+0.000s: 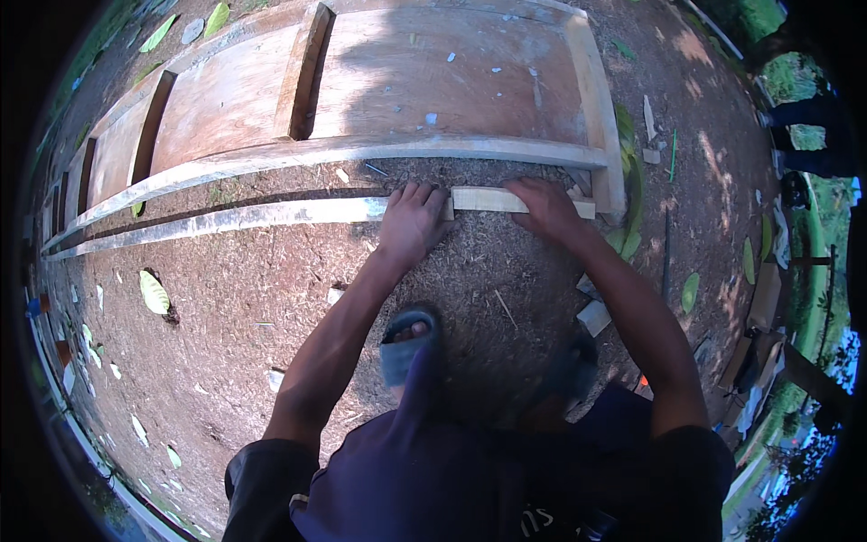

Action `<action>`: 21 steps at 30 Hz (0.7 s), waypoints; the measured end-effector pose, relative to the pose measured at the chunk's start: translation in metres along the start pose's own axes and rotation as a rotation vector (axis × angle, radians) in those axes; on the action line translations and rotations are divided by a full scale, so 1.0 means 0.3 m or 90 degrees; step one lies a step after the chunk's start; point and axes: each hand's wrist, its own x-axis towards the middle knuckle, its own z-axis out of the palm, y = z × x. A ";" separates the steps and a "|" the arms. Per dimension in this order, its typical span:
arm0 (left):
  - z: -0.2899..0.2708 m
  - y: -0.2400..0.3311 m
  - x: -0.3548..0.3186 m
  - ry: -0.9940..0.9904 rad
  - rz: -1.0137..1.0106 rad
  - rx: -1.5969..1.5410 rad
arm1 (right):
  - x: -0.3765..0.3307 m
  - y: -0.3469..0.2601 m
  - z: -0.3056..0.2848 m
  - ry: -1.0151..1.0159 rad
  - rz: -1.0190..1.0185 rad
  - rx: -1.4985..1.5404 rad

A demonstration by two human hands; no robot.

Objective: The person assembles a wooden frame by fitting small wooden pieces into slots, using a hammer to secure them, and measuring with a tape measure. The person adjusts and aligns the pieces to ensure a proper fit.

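Observation:
A long, narrow wooden batten (298, 211) runs along the ground from the far left to the middle. My left hand (414, 222) is closed over its right end, fingers curled across the far edge. In line with it lies a short pale piece of wood (483, 199), gripped near its right part by my right hand (546, 210). The two pieces seem to meet near my left fingers, but the hand partly hides the joint. Just beyond them lies a large wooden panel frame (433, 147) with crosspieces over a plywood sheet (397, 77).
Sandal-clad feet (411, 339) stand on the chip-strewn dirt below my hands. Wood offcuts (594, 317) and a dark rod (667, 257) lie at right. Green leaves (154, 293) are scattered around. A person's dark-clad legs (813, 135) show at the far right.

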 end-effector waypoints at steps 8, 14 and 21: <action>-0.021 0.018 -0.076 -0.035 0.014 -0.040 | -0.090 -0.046 0.055 0.028 0.013 0.019; -0.051 0.023 -0.052 -0.082 -0.001 -0.032 | -0.103 -0.073 0.040 0.008 0.038 0.048; -0.033 0.054 -0.144 -0.087 0.002 -0.034 | -0.174 -0.104 0.077 -0.030 0.021 0.016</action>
